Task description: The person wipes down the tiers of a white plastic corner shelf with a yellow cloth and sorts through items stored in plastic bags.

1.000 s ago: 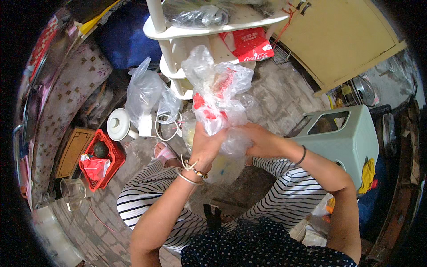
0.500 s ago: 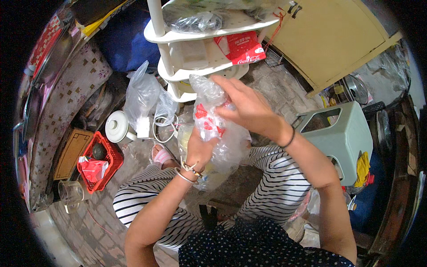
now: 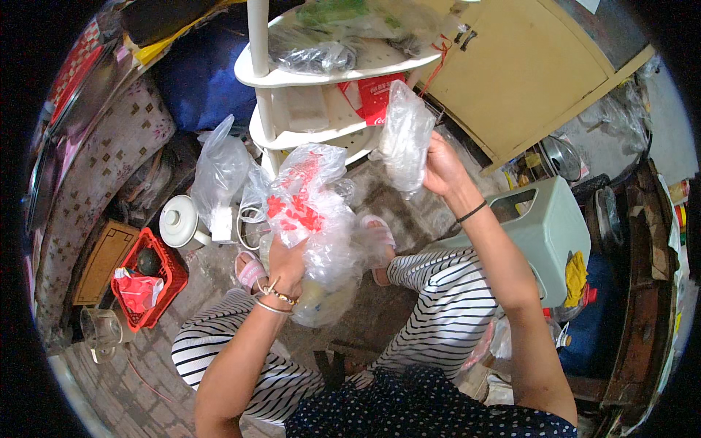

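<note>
My left hand (image 3: 286, 264) is closed on a crumpled bundle of clear plastic bags with red print (image 3: 305, 198), which hangs over the floor between my knees. Up and to the right, my right hand (image 3: 443, 168) grips a folded clear plastic bag (image 3: 404, 137) by its right side. The two lie apart, with a strip of grey floor visible between them. Part of the fingers on each hand is hidden by the plastic.
Ahead is a white tiered shelf (image 3: 307, 77) holding bags and a red packet. A beige cabinet (image 3: 511, 73) stands at far right, and a pale green stool (image 3: 562, 241) at right. To the left are a white lidded pot (image 3: 179, 221), a red basket (image 3: 175, 281) and a clear jug (image 3: 101, 330).
My right hand has moved away to the right, taking a folded plastic bag out of the bundle. My left hand and the bundle have shifted slightly left and down.
</note>
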The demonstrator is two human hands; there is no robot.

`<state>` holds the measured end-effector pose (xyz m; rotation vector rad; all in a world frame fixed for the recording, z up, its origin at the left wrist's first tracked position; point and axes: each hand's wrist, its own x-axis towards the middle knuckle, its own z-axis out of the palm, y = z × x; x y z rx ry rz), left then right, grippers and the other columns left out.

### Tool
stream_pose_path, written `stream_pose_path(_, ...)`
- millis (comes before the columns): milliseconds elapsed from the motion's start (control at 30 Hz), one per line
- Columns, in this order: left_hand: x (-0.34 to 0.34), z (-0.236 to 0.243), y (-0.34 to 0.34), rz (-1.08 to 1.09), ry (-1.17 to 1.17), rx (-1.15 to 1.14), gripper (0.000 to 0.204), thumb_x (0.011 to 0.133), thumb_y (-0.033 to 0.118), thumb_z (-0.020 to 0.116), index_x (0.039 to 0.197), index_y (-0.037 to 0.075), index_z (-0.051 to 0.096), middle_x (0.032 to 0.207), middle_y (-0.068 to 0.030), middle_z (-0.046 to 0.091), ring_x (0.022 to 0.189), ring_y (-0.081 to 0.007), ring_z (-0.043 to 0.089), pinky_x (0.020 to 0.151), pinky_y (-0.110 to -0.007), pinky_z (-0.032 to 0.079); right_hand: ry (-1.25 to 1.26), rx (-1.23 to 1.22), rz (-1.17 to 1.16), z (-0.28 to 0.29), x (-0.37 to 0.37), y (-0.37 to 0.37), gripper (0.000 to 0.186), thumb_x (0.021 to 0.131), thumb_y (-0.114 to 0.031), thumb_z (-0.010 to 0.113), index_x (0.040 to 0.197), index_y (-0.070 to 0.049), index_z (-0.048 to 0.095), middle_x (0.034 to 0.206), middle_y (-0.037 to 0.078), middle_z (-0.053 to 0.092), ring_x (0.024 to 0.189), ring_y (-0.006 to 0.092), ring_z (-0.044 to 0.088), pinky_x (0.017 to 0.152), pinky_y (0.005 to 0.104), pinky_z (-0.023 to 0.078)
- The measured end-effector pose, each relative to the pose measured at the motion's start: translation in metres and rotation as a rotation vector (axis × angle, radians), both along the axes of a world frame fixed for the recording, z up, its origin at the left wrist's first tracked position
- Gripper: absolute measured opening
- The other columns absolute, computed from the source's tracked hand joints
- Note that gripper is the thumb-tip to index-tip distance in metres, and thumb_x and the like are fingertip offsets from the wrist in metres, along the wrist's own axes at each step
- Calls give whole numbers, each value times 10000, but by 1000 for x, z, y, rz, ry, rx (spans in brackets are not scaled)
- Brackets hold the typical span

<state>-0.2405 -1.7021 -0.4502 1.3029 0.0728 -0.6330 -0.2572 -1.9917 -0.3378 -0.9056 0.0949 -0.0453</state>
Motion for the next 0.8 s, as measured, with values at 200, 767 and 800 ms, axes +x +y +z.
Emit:
stream_pose_path(200,1,13,5,102,91,-63,449,768,13,659,1178,21,477,1076,-85,604,922,-191,602,775,-305,502,-4,188,251,-15,5,-13,358,951,-290,355,1201,-65,477,1012,180,614,824,267,634,588,384,563)
stream_pose_path(767,3,40,14,94,166,-139,400,803,84,644,1173,31,501,1085,-56,599,936,-168,589,794,-299,481,84,234,311,-10,17,6,388,912,-258,436,1233,-41,459,900,163,590,489,126,479,462,217,380)
stream_pose_path(800,3,40,14,91,164,-147,392,805,86,642,1169,31,505,1082,-56,601,934,-168,589,794,-299,481,91,236,316,-11,17,7,388,913,-259,434,1234,-42,458,899,163,590,498,127,483,462,216,378)
